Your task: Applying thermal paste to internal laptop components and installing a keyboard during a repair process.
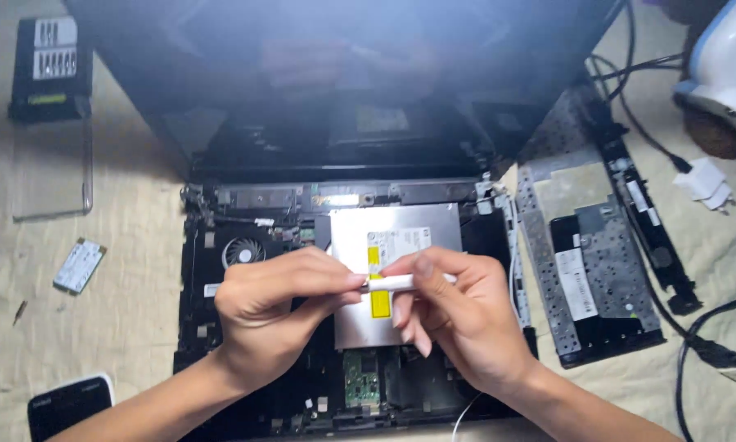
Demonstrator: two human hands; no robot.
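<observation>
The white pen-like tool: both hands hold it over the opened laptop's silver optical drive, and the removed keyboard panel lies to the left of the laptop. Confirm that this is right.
One detail is wrong. The head view shows the removed keyboard panel lying to the right of the opened laptop, not the left. The rest stands: the left hand and right hand hold the white pen-like tool over the silver optical drive.

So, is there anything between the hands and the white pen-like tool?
Nothing visible. Both hands already hold the white tool: the left hand pinches one end, the right hand grips the other, above the silver drive in the open laptop.
</observation>
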